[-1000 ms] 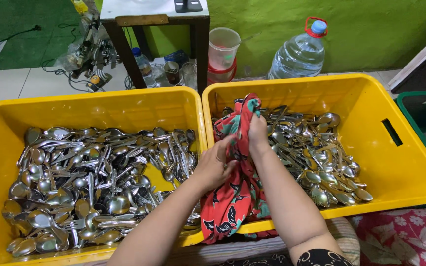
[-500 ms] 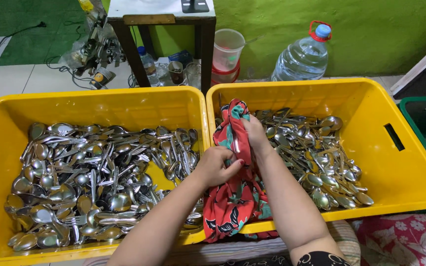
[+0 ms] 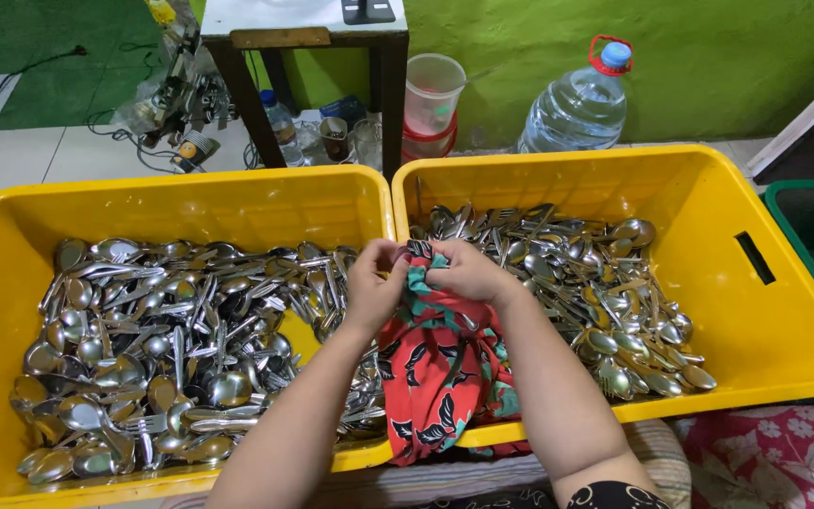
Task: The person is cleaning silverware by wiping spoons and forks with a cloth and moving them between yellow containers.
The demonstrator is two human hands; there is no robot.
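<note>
At the far left of the frame a yellow plastic crate holds a thick heap of steel spoons and forks, piled loosely from its left wall across to the divider where it touches its neighbour. Above it, in the upper left, a dark wooden stool stands on the tiled floor with small bottles and cables cluttered about its legs.

Near the middle of the frame the left hand is closed, its fingers pinching the top edge of a red floral cloth. The cloth, red with teal and black leaf shapes, drapes over the near rim where the two crates meet and hangs down toward the lower centre. Just beside it, the right hand is also closed, gripping the bunched upper end of the same cloth, so that both hands touch at the fabric. Whether cutlery is wrapped inside cannot be told.

To the right, a second yellow crate holds a thinner layer of spoons. Behind it, top right, stand a plastic measuring jug and a large water bottle against the green wall.
</note>
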